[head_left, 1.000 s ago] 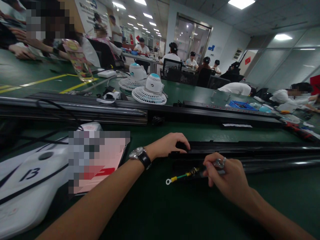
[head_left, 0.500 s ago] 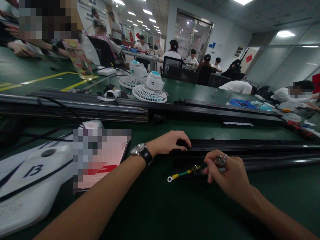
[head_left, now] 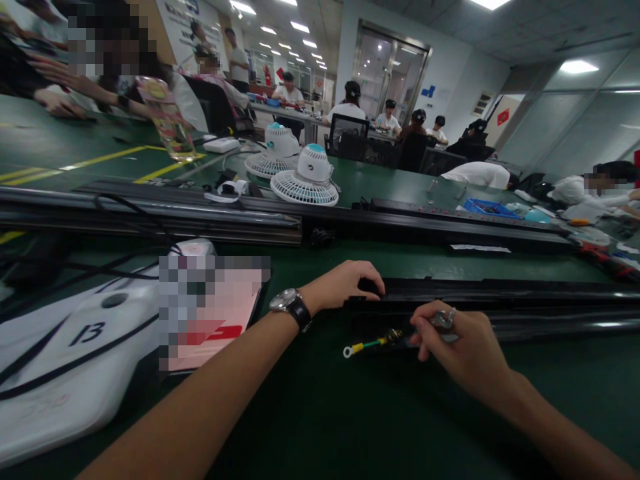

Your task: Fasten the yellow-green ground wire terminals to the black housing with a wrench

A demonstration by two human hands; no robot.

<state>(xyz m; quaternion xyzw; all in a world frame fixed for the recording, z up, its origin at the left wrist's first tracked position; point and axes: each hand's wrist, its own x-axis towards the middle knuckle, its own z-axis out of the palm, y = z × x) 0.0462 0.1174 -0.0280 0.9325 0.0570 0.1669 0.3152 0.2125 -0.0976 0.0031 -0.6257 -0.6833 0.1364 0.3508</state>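
Note:
My left hand (head_left: 350,283) is curled round the near end of a long black rail (head_left: 450,291), thumb and fingers at its edge. A second black rail (head_left: 550,325) lies alongside it, closer to me. Over this second rail my right hand (head_left: 460,340) is closed in a pinch, with a ring on one finger; what the fingertips hold is hidden. Just left of those fingertips a green-and-yellow wire (head_left: 371,344) sticks out, ending in a metal ring terminal (head_left: 348,352). Whether the fingers touch the wire I cannot tell.
White fans (head_left: 306,177) and a bottle (head_left: 167,127) stand beyond long metal profiles (head_left: 225,223). At left lie a white board marked 13 (head_left: 85,373), a pink sheet (head_left: 220,313) and black cables (head_left: 135,223). A blue tray (head_left: 487,208) is farther right. Other people sit around.
The view has shifted slightly, so most things appear a little farther right. Both hands keep nearly the same places and poses.

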